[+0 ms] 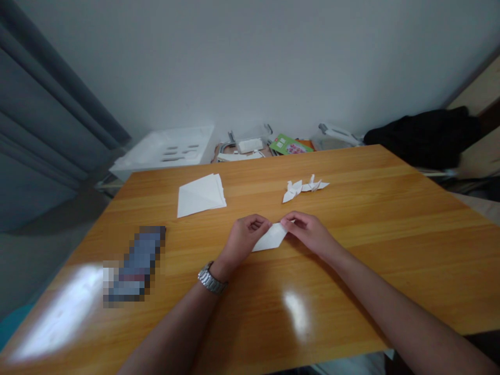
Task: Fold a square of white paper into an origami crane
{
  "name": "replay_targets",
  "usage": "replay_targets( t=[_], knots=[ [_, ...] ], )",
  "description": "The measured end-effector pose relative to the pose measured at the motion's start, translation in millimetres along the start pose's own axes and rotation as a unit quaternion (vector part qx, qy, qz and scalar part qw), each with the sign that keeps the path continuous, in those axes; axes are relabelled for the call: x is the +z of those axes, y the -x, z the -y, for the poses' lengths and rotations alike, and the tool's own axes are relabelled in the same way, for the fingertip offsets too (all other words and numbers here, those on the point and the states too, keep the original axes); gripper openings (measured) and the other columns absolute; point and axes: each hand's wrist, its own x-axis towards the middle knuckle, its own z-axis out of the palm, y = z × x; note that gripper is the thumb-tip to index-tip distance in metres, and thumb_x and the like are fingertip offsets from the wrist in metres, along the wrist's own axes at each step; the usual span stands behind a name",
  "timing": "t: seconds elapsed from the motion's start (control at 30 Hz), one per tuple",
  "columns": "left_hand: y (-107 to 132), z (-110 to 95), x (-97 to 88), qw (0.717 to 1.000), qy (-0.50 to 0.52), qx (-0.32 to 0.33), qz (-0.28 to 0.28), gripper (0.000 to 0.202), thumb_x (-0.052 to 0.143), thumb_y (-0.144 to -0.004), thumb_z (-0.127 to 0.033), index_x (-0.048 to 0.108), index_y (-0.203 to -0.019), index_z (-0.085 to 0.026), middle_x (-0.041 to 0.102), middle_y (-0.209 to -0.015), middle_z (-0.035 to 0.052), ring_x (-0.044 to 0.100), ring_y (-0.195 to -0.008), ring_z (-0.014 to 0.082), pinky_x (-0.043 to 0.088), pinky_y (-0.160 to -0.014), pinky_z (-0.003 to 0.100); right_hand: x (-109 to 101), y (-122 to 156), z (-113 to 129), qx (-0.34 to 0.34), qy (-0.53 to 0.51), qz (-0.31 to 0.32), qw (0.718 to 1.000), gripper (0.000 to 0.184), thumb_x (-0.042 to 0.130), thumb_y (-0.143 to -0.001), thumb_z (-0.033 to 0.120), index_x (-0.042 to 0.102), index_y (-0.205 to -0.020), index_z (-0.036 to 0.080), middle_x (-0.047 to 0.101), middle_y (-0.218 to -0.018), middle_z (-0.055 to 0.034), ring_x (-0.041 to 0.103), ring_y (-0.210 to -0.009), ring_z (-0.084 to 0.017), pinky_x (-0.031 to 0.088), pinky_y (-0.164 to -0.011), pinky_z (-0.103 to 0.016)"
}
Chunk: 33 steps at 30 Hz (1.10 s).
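Observation:
A small piece of folded white paper [271, 238] is held between my two hands, low over the wooden table [351, 250]. My left hand [244, 237] pinches its upper left edge, the fingers curled in, with a metal watch on that wrist. At the upper right corner, the thumb and fingers of my right hand [307, 229] are closed on the same paper. Just beyond my hands stand two folded paper cranes, one [292, 191] at the left and another [313, 184] touching or nearly touching it. A stack of white paper sheets [201, 195] lies to the far left.
A blurred-out dark flat object [136, 265] lies on the table's left side. Behind the table are a white tray [167, 146], a green booklet [289, 145] and a clear container [336, 138]. Black cloth [425, 135] is heaped at the back right. A grey curtain [47, 99] hangs at the left.

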Motion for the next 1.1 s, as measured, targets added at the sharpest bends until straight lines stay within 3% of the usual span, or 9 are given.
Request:
replay_targets(
  t=[0.17, 0.47, 0.9, 1.1],
  knots=[
    [1.7, -0.7, 1.9, 1.0, 0.0, 0.001, 0.026, 0.03, 0.071, -0.086, -0.044, 0.073, -0.083, -0.014, 0.074, -0.078, 0.0048, 0.064, -0.069, 0.0148, 0.048, -0.062, 0.023, -0.9, 1.5, -0.2, -0.013, 0.069, 0.024, 0.997, 0.029, 0.064, -0.091, 0.046, 0.072, -0.085, 0.018, 0.072, -0.083, -0.0037, 0.064, -0.077, -0.02, 0.049, -0.071, -0.03],
    [-1.8, 5.5, 1.1, 1.0, 0.002, 0.002, -0.004, 0.029, 0.071, -0.086, -0.042, 0.075, -0.087, -0.013, 0.076, -0.083, 0.0052, 0.066, -0.072, 0.0152, 0.05, -0.065, 0.022, -7.4, -3.4, -4.9, -0.015, 0.075, -0.041, 0.996, 0.028, 0.063, -0.091, 0.044, 0.073, -0.089, 0.018, 0.074, -0.087, -0.004, 0.065, -0.08, -0.02, 0.048, -0.074, -0.029],
    [1.9, 1.4, 1.5, 0.996, -0.075, 0.034, 0.038, 0.028, 0.067, -0.089, -0.042, 0.075, -0.086, -0.015, 0.076, -0.083, 0.0049, 0.069, -0.075, 0.017, 0.052, -0.067, 0.023, -2.7, 0.8, -0.4, -0.034, 0.131, 0.026, 0.99, 0.027, 0.066, -0.09, 0.044, 0.074, -0.089, 0.018, 0.074, -0.089, -0.0051, 0.066, -0.082, -0.021, 0.049, -0.077, -0.031],
    [-0.5, 4.1, 0.2, 0.998, -0.048, 0.027, 0.001, 0.029, 0.067, -0.089, -0.043, 0.074, -0.09, -0.015, 0.076, -0.085, 0.0047, 0.069, -0.075, 0.0166, 0.053, -0.067, 0.023, -6.3, -2.0, -1.0, 0.004, 0.059, -0.035, 0.998, 0.03, 0.068, -0.086, 0.046, 0.073, -0.089, 0.017, 0.074, -0.087, -0.0044, 0.064, -0.079, -0.02, 0.047, -0.074, -0.03]
  ],
)
